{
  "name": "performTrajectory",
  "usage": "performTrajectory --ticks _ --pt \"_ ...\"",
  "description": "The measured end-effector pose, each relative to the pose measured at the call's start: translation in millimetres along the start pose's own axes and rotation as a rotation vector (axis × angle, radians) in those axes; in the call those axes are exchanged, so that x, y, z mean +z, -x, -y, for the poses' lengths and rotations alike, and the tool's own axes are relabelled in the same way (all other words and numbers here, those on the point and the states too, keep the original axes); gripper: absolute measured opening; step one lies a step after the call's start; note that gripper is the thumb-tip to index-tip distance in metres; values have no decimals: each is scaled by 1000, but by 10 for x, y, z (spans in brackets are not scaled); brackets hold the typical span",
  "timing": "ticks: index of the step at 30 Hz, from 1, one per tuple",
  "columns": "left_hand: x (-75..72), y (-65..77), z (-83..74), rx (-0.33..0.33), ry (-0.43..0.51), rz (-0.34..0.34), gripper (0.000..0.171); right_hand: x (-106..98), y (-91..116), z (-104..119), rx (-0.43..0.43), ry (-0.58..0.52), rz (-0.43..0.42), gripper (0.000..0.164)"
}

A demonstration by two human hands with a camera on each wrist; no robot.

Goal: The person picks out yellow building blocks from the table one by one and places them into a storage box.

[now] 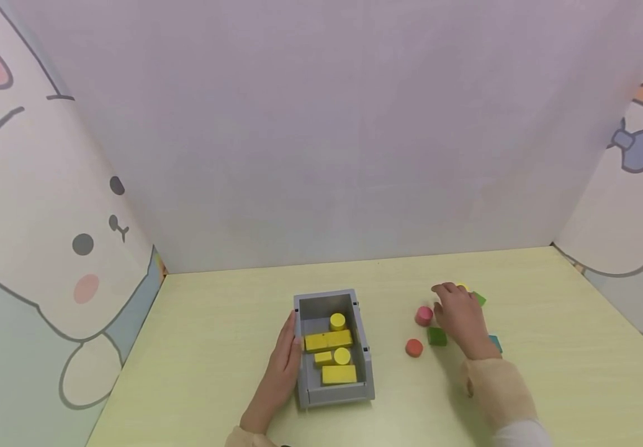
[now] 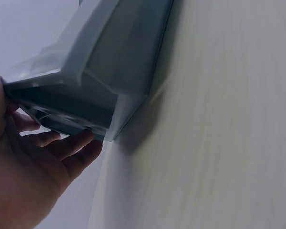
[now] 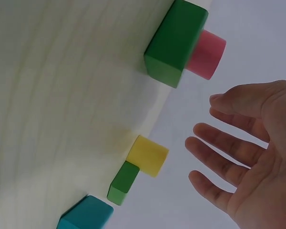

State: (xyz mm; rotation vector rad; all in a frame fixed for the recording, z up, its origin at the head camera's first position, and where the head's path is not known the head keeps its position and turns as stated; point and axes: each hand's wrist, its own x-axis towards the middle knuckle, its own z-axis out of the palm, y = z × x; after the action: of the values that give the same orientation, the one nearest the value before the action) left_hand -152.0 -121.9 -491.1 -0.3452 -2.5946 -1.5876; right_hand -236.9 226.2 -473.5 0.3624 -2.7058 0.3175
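Observation:
My left hand (image 1: pixel 282 369) lies along the left side of a grey plastic bin (image 1: pixel 337 395), its fingers touching the wall. Inside the bin are several yellow blocks, among them a long block (image 1: pixel 328 341) and a cylinder (image 1: pixel 337 321). My right hand (image 1: pixel 461 318) hovers above loose blocks on the right, fingers spread and nothing held. Near its fingers in the right wrist view stand a yellow cylinder (image 3: pixel 148 156) touching a small green block (image 3: pixel 123 183), and a pink cylinder (image 3: pixel 207 55) behind a larger green block (image 3: pixel 176 43).
A red disc (image 1: pixel 414 347) lies on the pale table (image 1: pixel 215 347) between the bin and my right hand. By my right wrist is a teal block (image 1: pixel 495 343), partly hidden. A pale wall (image 1: pixel 327 155) rises behind the table, with cartoon-printed panels on both sides.

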Motion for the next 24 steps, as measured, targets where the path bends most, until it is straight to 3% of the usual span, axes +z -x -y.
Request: performTrajectory --ticks 17,24 --pt "-4 2 21 22 -2 -6 51 -50 -45 -206 38 -31 -11 26" --pt "-5 2 7 20 1 -6 51 -64 -74 -300 75 -33 68 27"
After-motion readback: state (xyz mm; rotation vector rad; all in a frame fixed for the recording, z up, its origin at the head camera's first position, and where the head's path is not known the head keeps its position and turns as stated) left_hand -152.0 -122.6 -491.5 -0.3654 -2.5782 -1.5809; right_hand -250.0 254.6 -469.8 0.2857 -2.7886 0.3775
